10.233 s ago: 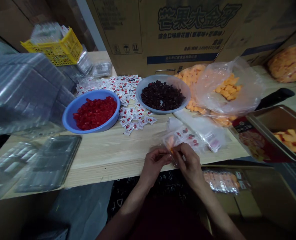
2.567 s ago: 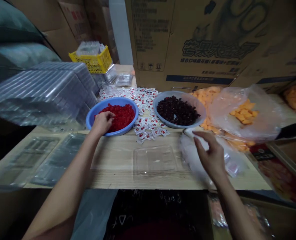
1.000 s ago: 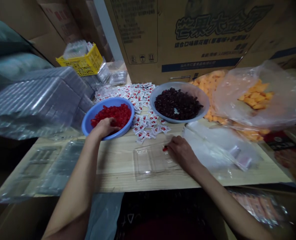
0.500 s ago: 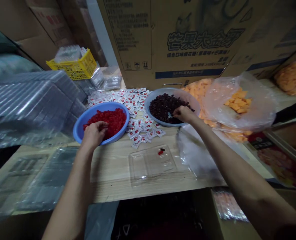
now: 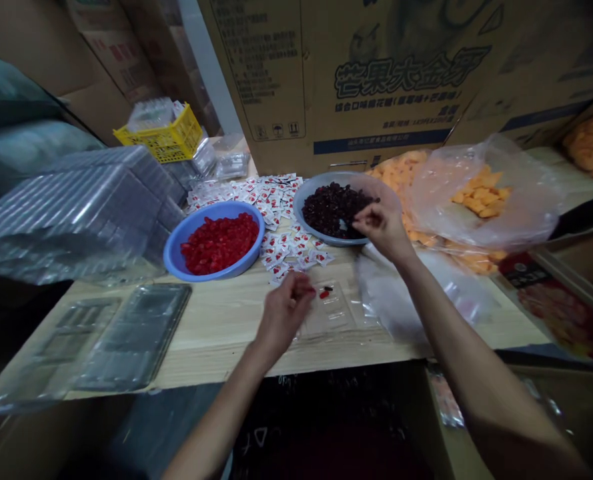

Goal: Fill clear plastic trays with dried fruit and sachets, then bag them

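Observation:
My left hand [image 5: 283, 313] is over the left part of a clear plastic tray [image 5: 333, 317], its fingertips pinched on what looks like a small red candy, mostly hidden and blurred. One red candy [image 5: 324, 294] and one dark candy [image 5: 329, 288] lie near the tray's far edge. Above the right rim of a pale blue bowl [image 5: 301, 223] of dark candies [image 5: 333, 207], my right hand [image 5: 383, 230] has thumb and fingers pinched together; whatever they hold is too small to make out. A blue bowl [image 5: 226, 271] heaped with red candies [image 5: 221, 241] stands to the left.
Small white-and-red sachets [image 5: 276, 200] lie scattered between and behind the bowls. Stacked clear trays [image 5: 86, 207] and a yellow basket [image 5: 171, 140] stand left. Clear bags [image 5: 421, 293] lie right, near a bag of orange pieces [image 5: 481, 193]. A large carton [image 5: 376, 87] stands behind.
My left hand has left the bowl of red candies and moved right, over the clear tray. My right hand has risen slightly from the dark candies. The view has shifted a little.

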Tool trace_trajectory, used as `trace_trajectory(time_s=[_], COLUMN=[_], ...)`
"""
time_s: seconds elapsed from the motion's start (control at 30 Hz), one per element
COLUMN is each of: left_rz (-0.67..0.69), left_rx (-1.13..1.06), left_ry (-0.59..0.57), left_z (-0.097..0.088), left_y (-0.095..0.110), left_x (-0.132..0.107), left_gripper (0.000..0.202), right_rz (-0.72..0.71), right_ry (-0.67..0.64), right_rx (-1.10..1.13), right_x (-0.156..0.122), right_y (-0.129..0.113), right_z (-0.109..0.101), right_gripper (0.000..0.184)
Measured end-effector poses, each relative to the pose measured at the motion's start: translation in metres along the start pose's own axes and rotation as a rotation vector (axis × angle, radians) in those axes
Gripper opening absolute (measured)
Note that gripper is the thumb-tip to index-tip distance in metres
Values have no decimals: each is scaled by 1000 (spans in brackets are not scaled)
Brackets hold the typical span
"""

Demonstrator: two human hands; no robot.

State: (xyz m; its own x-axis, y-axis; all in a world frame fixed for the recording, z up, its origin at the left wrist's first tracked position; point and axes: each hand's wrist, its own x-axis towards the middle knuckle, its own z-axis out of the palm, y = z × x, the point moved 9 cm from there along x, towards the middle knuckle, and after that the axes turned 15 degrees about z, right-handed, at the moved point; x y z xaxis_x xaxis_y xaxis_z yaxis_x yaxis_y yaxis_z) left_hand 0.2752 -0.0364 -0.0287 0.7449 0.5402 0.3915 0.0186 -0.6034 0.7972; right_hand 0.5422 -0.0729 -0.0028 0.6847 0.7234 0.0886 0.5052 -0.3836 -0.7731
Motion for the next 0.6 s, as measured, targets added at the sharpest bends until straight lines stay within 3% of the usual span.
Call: trace_trajectory(time_s=[0.07,0.17,0.23,0.3,0.37,0.47,0.53,0.6], left_rz=[16,129,204,256,282,221,83,-134], left_rx=[59,171,214,225,249,432,643,773], left_ry=[-114,-218,-235,-220,-147,83,179,48], left_z=[35,65,73,66,38,-49,-112,-151], left_y=[-2,-5,-3,4,12,7,-19,-65], left_x=[-6,-9,-10,-10,-4,23,45,65], left_gripper=[7,3,8,15,19,21,27,31], right_rz=[-99,-72,-61,-71,-99,-149,-171,-188], right_ry=[-119,-226,-213,-167,-133,-104,-48,-19], right_rx=[207,190,146,86,23,-5,-1,-8], right_x=[-54,-122,-147,-158,-161,-165,-169,-175], right_y=[-7,2,11,17,18,13,7,1], right_z=[8,39,57,68,70,59,42,31], right_gripper=[7,6,10,11,13,16,18,19])
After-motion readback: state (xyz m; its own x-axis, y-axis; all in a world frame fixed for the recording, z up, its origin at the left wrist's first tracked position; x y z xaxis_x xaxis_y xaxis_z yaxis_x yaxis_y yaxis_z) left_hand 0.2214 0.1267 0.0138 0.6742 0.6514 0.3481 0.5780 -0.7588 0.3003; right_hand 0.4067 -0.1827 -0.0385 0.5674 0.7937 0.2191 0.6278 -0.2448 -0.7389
